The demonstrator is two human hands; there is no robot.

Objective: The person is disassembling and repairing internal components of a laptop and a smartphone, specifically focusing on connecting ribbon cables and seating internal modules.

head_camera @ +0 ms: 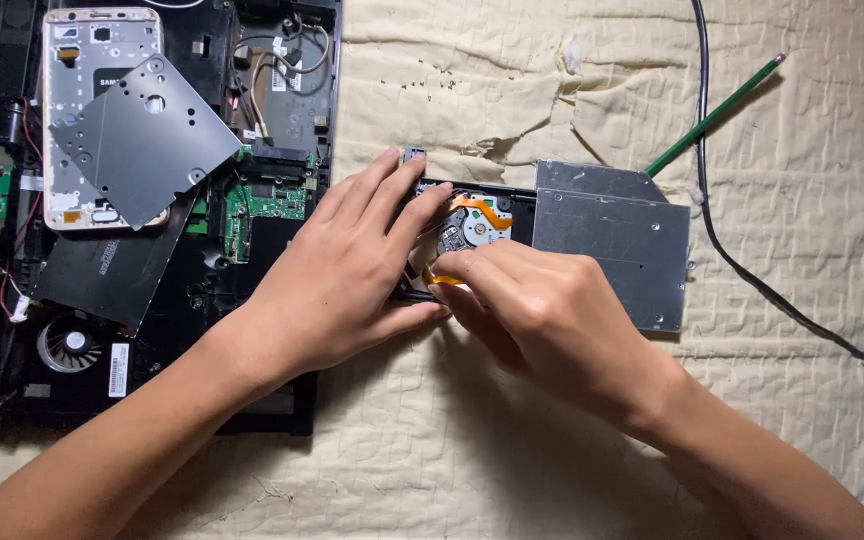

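Note:
A slim optical disc drive (607, 240) with a grey metal cover lies on the cream quilted cloth (552, 440), its tray end pulled open to show the spindle motor and an orange flex ribbon (482, 210). My left hand (337, 280) grips the open tray end, fingers over its far edge and thumb at the near edge. My right hand (532, 300) rests on the tray's near part with fingertips pinched at the orange ribbon by the mechanism.
An opened black laptop chassis (152, 300) with fan and green boards lies at left. On it sit a backless phone (72, 60) and grey metal plates (142, 140). A green pencil (717, 115), a black cable (742, 270) and tiny screws (422, 78) lie on the cloth.

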